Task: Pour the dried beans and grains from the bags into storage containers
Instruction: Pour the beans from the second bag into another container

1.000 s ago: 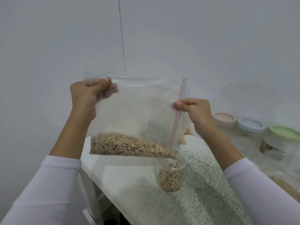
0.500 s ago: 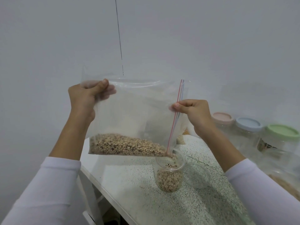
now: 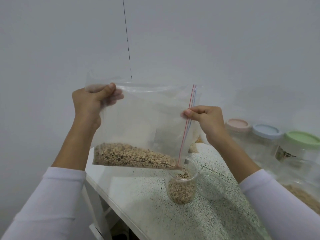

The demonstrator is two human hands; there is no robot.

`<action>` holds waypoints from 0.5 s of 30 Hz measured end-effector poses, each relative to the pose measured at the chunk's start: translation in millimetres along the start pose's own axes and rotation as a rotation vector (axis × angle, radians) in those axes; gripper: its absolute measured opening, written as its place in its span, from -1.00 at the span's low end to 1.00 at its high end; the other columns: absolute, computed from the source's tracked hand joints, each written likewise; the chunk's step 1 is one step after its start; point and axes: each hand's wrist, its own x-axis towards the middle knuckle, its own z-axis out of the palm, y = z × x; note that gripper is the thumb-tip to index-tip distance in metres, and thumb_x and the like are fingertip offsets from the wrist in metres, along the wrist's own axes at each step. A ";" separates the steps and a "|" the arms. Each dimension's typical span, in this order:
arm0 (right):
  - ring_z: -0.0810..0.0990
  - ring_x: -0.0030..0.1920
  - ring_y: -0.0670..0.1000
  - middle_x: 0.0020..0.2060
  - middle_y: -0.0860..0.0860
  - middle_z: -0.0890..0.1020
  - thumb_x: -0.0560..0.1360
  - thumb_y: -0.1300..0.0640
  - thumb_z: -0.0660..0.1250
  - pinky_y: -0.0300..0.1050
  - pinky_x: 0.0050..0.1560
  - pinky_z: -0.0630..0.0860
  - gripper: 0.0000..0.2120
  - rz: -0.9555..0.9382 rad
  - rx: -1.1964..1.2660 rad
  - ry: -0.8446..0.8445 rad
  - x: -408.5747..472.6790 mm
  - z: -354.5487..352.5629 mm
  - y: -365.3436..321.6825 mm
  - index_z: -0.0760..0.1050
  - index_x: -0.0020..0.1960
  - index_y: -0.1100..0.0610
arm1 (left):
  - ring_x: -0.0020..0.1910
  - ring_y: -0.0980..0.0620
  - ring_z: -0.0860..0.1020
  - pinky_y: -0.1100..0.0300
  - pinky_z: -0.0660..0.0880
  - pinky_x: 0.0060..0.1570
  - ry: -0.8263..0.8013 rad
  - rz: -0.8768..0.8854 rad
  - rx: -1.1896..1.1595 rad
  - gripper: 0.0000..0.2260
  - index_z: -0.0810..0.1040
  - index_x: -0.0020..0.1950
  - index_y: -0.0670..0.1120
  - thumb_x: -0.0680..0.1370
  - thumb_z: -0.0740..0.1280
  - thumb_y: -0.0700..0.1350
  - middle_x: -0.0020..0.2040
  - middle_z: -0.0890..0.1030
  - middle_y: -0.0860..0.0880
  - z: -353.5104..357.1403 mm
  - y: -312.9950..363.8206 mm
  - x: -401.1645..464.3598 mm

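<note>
Nearest the camera: two white sleeves, one (image 3: pixel 43 201) at lower left and one (image 3: pixel 284 205) at lower right; both forearms reach up and forward over a speckled table (image 3: pixel 173 219)
Table: white edge runs diagonally from left-centre toward the bottom; white frame beneath it on the left
Jar: clear container (image 3: pixel 181 186) stands upright and uncapped on the table, roughly half filled with pale beans; a few beans caught just at its mouth
Lid: clear round lid (image 3: pixel 211 186) lies flat on the table just beside the jar, on its right
Bag: clear zip bag (image 3: pixel 138 122) held in the air above the table, turned on its side so the red and blue zip strip (image 3: pixel 186 129) runs down its right edge; lowest corner of the opening sits just over the jar's mouth
Beans: black-eyed beans (image 3: pixel 131 155) pile along the bag's lower edge, sloping down toward the jar
Left hand: left hand (image 3: pixel 91 103) grasps the bag's upper left corner; thumb in front, fingers seen through the plastic behind
Right hand: right hand (image 3: pixel 206 120) pinches the zip edge about midway, fingers curled
Right side, farther: blurred heap of grain (image 3: pixel 304 198) at the frame edge
Farthest row: three capped clear jars against the wall; pink lid (image 3: pixel 238 124), blue lid (image 3: pixel 265 131), green lid (image 3: pixel 302 139)
Backdrop: plain grey wall (image 3: pixel 225 40) with a thin dark vertical line
</note>
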 end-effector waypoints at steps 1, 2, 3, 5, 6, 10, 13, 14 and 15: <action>0.65 -0.23 -0.06 -0.37 -0.05 0.68 0.40 0.29 0.45 -0.44 -0.13 0.49 -0.89 0.002 -0.004 -0.007 -0.3 0.5 0.3 0.64 -0.28 0.15 | -0.31 -0.02 0.68 0.25 0.55 -0.29 -0.004 0.008 0.003 -0.90 0.67 -0.35 -0.12 0.35 0.48 -0.13 -0.34 0.69 -0.04 0.0 0.3 0.0; 0.65 -0.22 -0.05 -0.37 -0.04 0.68 0.40 0.29 0.45 -0.44 -0.13 0.50 -0.89 0.004 -0.004 -0.011 -0.6 0.9 0.3 0.64 -0.28 0.15 | -0.31 -0.02 0.68 0.25 0.56 -0.29 -0.003 0.013 0.002 -0.90 0.67 -0.33 -0.13 0.35 0.48 -0.13 -0.34 0.69 -0.04 -0.2 0.7 0.1; 0.65 -0.22 -0.06 -0.36 -0.04 0.68 0.40 0.29 0.45 -0.46 -0.15 0.49 -0.90 0.004 0.001 -0.008 -0.5 1.5 -0.1 0.64 -0.28 0.15 | -0.31 -0.01 0.68 0.25 0.56 -0.29 0.002 0.013 -0.001 -0.91 0.66 -0.29 -0.14 0.36 0.48 -0.13 -0.34 0.69 -0.03 -0.7 1.1 0.4; 0.65 -0.23 -0.10 -0.36 -0.05 0.68 0.40 0.29 0.45 -0.49 -0.18 0.46 -0.90 -0.005 0.011 0.009 0.0 2.3 -1.6 0.64 -0.27 0.15 | -0.30 -0.01 0.68 0.25 0.55 -0.29 0.011 0.007 0.003 -0.90 0.62 -0.21 -0.19 0.40 0.46 -0.15 -0.34 0.69 -0.03 -2.0 0.4 1.1; 0.65 -0.23 -0.09 -0.37 -0.05 0.68 0.40 0.28 0.45 -0.50 -0.19 0.45 -0.90 -0.009 0.007 0.014 0.0 2.2 -2.0 0.64 -0.27 0.14 | -0.30 0.00 0.68 0.26 0.55 -0.29 0.007 0.004 0.007 -0.89 0.62 -0.20 -0.20 0.40 0.46 -0.15 -0.34 0.69 -0.03 -2.4 -0.5 1.2; 0.65 -0.22 -0.09 -0.34 -0.04 0.69 0.40 0.28 0.45 -0.51 -0.19 0.44 -0.90 -0.001 -0.007 -0.004 -0.7 3.0 -1.0 0.65 -0.27 0.14 | -0.31 0.00 0.68 0.26 0.55 -0.29 0.003 0.002 0.011 -0.89 0.61 -0.19 -0.20 0.41 0.46 -0.16 -0.34 0.69 -0.02 -3.7 -2.5 0.9; 0.65 -0.24 -0.12 -0.35 -0.05 0.68 0.40 0.27 0.45 -0.51 -0.19 0.44 -0.92 -0.003 -0.006 0.011 0.3 3.3 -0.8 0.65 -0.26 0.15 | -0.31 0.01 0.68 0.26 0.55 -0.29 0.009 -0.003 0.013 -0.92 0.62 -0.20 -0.19 0.44 0.44 -0.19 -0.34 0.68 -0.02 -3.5 -2.4 0.8; 0.65 -0.23 -0.10 -0.33 -0.04 0.69 0.40 0.27 0.45 -0.52 -0.19 0.44 -0.92 0.000 -0.014 0.009 0.1 3.3 -0.4 0.65 -0.26 0.15 | -0.31 0.00 0.68 0.26 0.55 -0.29 0.007 0.000 0.013 -0.93 0.64 -0.24 -0.17 0.44 0.44 -0.19 -0.34 0.68 -0.02 -3.2 -2.1 0.7; 0.65 -0.22 -0.09 -0.32 -0.02 0.69 0.40 0.27 0.45 -0.52 -0.19 0.43 -0.92 0.004 -0.022 0.003 -0.3 3.5 0.3 0.65 -0.26 0.15 | -0.31 0.00 0.68 0.26 0.55 -0.29 0.005 0.002 0.011 -0.92 0.65 -0.27 -0.14 0.43 0.45 -0.19 -0.35 0.68 -0.02 -2.6 -1.6 0.6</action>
